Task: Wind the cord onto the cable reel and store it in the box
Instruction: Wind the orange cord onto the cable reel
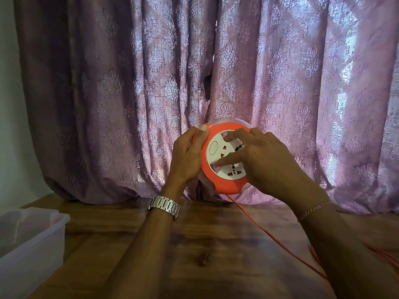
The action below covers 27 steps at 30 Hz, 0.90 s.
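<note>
1. Cable reel held up off the wooden table, socket face tilted toward the camera, in front of the mauve curtain. Likely raised so the cord can feed in freely from below.
2. Left hand wraps the reel's left rim, thumb over the top edge of the orange casing. Reads as the steadying grip: it keeps the body from turning.
3. Right hand lies across the white socket plate, fingers spread and fairly straight, tips pressing on the plate; nothing enclosed in it. Probably placed to rotate the centre against the fixed casing.
4. Orange cord leaves the reel's lower edge and runs near-right across the table to a loose heap at the far-right edge. Much still unwound, so winding looks early.
5. Translucent box sits at near left, open, well apart from the reel. Nothing visible in it.
</note>
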Tool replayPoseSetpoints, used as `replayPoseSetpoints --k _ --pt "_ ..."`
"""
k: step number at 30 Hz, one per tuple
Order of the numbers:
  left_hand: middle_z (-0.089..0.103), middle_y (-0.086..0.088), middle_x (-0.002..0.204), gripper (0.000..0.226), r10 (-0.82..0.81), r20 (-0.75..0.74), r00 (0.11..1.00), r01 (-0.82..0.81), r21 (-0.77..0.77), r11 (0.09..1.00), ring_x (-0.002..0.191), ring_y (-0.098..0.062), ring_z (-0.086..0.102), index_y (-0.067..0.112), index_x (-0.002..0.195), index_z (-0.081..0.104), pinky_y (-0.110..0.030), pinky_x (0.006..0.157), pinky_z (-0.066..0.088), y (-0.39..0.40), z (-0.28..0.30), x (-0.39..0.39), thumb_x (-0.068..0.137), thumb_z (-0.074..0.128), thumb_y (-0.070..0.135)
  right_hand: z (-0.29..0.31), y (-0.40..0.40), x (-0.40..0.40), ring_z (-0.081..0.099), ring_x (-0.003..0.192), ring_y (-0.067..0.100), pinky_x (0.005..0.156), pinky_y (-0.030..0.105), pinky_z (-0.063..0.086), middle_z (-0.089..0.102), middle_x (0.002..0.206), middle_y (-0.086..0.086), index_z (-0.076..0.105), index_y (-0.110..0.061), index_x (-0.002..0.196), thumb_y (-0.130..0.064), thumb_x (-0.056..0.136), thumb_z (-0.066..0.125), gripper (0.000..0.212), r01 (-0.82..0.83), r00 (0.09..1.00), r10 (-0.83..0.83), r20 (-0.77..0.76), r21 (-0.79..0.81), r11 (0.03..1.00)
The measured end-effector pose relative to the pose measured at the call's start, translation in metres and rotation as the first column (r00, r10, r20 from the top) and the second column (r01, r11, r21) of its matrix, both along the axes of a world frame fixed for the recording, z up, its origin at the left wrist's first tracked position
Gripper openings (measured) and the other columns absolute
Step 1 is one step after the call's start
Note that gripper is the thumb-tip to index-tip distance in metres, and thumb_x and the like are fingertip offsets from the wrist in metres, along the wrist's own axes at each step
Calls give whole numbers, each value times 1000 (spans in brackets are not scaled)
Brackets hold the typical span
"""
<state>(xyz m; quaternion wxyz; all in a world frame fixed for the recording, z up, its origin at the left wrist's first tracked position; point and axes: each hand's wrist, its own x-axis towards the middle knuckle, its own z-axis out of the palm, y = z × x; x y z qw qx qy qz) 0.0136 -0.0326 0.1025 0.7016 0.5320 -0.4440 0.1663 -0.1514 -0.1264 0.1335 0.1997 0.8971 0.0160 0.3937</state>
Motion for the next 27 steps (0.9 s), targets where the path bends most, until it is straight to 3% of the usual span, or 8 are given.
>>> replayPoseSetpoints --k 3,7,11,14,17,22,25,27 --pt "63 3 67 44 3 2 1000 -3 -7 1000 68 -17 57 18 71 57 -37 65 46 1 0 1 96 55 54 -1 0 -1 52 108 26 78 39 39 53 129 -1 61 -58 110 -19 78 62 50 21 999 -22 39 5 1000" --pt "62 9 64 43 23 6 1000 -23 7 1000 67 -16 56 28 66 59 -42 70 50 1 0 1 90 53 62 -4 4 1 59 96 25 77 37 42 59 112 2 56 -60 115 -25 72 68 57 84 994 -90 67 78 993" --pt "57 -2 66 56 37 14 999 -37 17 999 64 -19 52 11 73 54 -53 67 48 0 -1 1 93 53 63 -6 5 1 62 84 24 63 29 39 64 94 -3 53 -62 114 -51 62 70 56 60 985 -95 143 235 970" --pt "56 7 61 43 41 -10 999 -41 21 999 63 -17 51 26 65 56 -43 64 43 1 0 1 96 55 56 -8 6 6 62 90 24 66 30 44 71 93 -6 54 -57 117 -76 56 64 64 54 967 -134 217 341 939" --pt "60 7 62 40 24 -28 999 -24 15 1000 64 -16 56 32 64 59 -35 65 44 1 1 1 98 55 52 -10 4 9 64 86 28 65 32 46 73 90 -1 59 -48 116 -84 56 58 71 49 948 -159 275 370 928" --pt "60 -16 71 57 -12 -17 1000 12 5 1000 70 -21 56 9 73 51 -43 67 45 0 -1 3 91 55 63 -2 -3 5 63 79 21 69 34 49 72 81 -4 68 -34 108 -71 70 61 53 -11 971 -48 234 247 969" --pt "60 -9 70 59 -14 -21 1000 14 -3 1000 69 -19 54 8 74 53 -39 68 44 0 0 2 90 54 64 3 -9 -2 49 94 18 74 42 50 63 100 -4 68 -29 103 -35 78 72 26 -114 989 90 120 210 971" --pt "61 -10 72 57 -12 -27 1000 12 -6 1000 69 -19 54 6 76 54 -38 69 43 0 0 3 93 54 60 5 -12 -4 42 99 14 74 43 51 57 117 -5 69 -33 100 -12 78 70 30 -118 993 111 41 209 971"
